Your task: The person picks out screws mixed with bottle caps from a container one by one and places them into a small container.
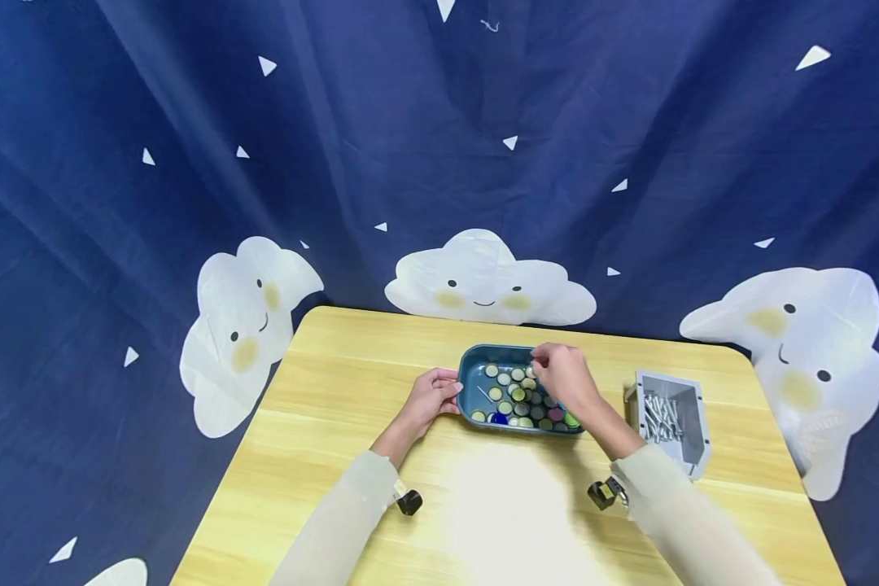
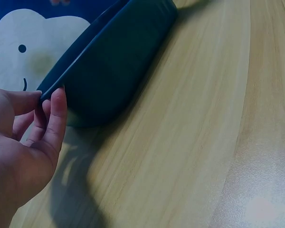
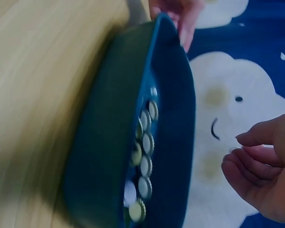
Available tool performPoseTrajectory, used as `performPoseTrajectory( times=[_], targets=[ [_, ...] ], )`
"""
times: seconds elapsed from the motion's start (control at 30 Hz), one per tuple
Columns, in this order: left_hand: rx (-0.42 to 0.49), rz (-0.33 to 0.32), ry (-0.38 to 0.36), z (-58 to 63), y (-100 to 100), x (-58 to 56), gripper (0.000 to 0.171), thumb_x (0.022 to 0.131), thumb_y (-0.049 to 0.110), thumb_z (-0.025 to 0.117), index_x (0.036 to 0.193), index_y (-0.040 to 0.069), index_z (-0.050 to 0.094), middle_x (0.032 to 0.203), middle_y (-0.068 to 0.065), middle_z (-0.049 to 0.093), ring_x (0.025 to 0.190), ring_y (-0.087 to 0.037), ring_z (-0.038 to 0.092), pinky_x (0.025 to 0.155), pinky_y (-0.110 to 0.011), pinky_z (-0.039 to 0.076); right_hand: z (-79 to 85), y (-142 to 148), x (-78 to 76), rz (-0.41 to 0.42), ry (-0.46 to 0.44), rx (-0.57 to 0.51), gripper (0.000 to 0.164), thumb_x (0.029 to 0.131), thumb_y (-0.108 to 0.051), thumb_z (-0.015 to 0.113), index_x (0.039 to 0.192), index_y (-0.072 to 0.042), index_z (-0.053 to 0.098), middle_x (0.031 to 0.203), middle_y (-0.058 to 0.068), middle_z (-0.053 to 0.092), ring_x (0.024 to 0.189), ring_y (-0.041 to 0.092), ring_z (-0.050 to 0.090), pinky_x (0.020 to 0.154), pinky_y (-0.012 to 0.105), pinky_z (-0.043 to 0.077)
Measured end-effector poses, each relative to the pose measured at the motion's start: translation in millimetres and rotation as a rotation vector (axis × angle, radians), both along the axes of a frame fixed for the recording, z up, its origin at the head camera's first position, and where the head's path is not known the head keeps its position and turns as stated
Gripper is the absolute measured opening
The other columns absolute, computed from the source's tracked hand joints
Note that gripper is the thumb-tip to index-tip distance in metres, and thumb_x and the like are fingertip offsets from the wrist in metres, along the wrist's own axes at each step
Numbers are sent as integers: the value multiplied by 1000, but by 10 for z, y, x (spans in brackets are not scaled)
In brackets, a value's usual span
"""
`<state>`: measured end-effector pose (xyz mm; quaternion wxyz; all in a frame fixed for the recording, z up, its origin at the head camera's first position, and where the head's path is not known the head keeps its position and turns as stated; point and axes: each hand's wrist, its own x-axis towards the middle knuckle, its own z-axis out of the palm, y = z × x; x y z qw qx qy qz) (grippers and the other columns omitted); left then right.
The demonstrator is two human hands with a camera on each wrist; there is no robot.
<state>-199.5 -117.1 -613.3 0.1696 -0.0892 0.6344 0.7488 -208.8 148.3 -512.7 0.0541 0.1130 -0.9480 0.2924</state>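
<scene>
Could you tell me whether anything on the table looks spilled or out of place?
One oddity: a thin metal screw lies among the bottle caps in the blue tray, while the other screws sit in the grey box. Nothing is spilled.

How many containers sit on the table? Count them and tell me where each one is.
2. The blue tray of bottle caps lies mid-table between both hands, the left hand gripping its edge. The grey box of screws stands at the table's right side.

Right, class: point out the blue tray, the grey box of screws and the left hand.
blue tray (image 1: 472, 368): head view, bare inner floor near its left rim.
grey box (image 1: 692, 419): head view, right inner wall, beside the screws.
left hand (image 1: 432, 395): head view, back of the hand, at the tray's left end.
</scene>
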Motion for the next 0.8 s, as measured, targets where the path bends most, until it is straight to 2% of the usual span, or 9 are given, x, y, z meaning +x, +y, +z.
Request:
performPoseTrajectory(
  times=[0.2,0.3,0.43,0.53,0.6,0.7,0.8],
  targets=[
    [-3,-2,-1,36,6,4,38,97,0,67,132,-9,56,98,-14,67,65,-12,63,57,-23,63,-122,-333,-52,59,-149,40,21,95,-9,70,112,0,78,104,15,80,96,31,77,88,49,65],
    [0,-7,3,39,6,4,39,97,1,67,133,-10,55,98,-14,67,64,-12,63,57,-22,62,-190,-477,-82,85,-200,45,19,94,-9,72,110,-1,79,103,14,80,98,31,76,89,49,65],
    [8,-11,2,25,-7,-5,38,98,2,66,133,-9,56,96,-12,67,64,-11,64,57,-22,63,-260,-654,-112,134,-238,70,11,94,-8,73,99,-2,80,92,12,78,85,26,73,77,43,64],
    [8,-9,-6,24,-15,-3,36,98,2,66,131,-7,57,93,-9,66,66,-11,64,58,-23,63,-340,-770,-133,161,-235,105,8,92,-8,74,88,-4,79,81,8,75,72,22,66,66,37,59],
    [8,-7,-8,23,-18,-2,35,98,2,66,131,-6,58,92,-9,66,67,-12,63,58,-23,63,-400,-839,-149,170,-216,120,9,90,-5,75,80,-5,76,75,5,72,68,19,62,62,33,55],
    [13,-10,-4,5,-21,-5,35,98,2,67,130,-6,58,91,-8,66,66,-12,63,57,-23,63,-491,-918,-179,182,-196,149,21,86,-1,73,67,-8,69,64,3,65,62,17,54,56,31,49],
    [24,-10,-4,-7,-20,-10,35,97,2,67,130,-6,58,89,-6,66,65,-11,63,57,-22,62,-566,-977,-206,188,-193,184,28,84,3,70,60,-9,61,60,3,59,59,17,51,52,30,46]
  ],
)
